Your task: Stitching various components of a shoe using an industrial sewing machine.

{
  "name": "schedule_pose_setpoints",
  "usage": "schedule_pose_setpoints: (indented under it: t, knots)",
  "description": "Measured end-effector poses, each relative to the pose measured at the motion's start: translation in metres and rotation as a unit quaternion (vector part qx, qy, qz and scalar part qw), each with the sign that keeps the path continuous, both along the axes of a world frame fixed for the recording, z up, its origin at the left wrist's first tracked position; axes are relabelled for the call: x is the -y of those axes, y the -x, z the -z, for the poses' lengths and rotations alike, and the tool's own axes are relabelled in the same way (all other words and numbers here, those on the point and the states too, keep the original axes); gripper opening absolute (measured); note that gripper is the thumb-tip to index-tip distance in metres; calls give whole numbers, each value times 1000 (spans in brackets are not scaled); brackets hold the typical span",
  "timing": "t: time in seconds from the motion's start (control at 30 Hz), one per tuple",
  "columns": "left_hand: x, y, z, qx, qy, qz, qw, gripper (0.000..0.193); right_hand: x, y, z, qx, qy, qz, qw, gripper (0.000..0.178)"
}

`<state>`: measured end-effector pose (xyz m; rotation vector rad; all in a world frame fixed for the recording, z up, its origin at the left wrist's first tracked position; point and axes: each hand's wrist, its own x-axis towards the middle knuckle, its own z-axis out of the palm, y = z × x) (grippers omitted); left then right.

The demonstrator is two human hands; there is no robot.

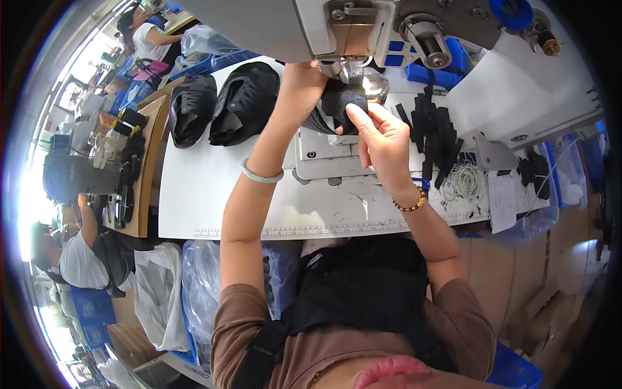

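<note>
A black shoe upper point(335, 102) with a ribbed, striped edge lies under the head of a sewing machine point(350, 32). My left hand point(303, 87) grips its left side, with the fingertips partly hidden behind the upper and the machine head. On the other side, my right hand point(387, 133) pinches the upper's near right edge between thumb and fingers. The needle area is mostly covered by the machine and the upper. Left of my left forearm, two more black shoe uppers point(245, 104) with lace rows sit side by side on the white table point(214, 188).
Black strips point(435, 133) lie heaped to the right, beside tangled pale thread point(464, 181) and a paper slip point(502, 202). A ruler strip point(291, 231) runs along the table's front edge. Blue bins stand behind. Other people work at the far left.
</note>
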<state>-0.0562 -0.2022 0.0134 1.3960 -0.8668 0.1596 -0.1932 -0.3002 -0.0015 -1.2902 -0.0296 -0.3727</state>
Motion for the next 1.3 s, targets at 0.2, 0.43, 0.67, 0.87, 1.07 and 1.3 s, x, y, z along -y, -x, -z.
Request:
schedule_pose_setpoints:
  t: [0.2, 0.43, 0.67, 0.87, 1.07, 1.3]
  knots:
    - [-1, 7, -5, -27, -55, 0, 998, 19, 5, 3, 2, -4, 6, 2, 1000, 19]
    - [-32, 26, 21, 280, 78, -288, 912, 4, 53, 6, 30, -11, 186, 162, 969, 23]
    - [-37, 96, 61, 558, -95, -10, 824, 20, 56, 36, 87, -109, 439, 102, 886, 30]
    - [-23, 114, 100, 347, -260, 1, 901, 26, 60, 39, 89, -171, 355, 87, 915, 19]
    - [-24, 103, 94, 419, -248, 37, 873, 47, 53, 60, 51, -202, 148, -62, 966, 16]
    - [2, 108, 78, 269, -139, 62, 951, 35, 68, 71, 41, -198, -29, -111, 973, 7]
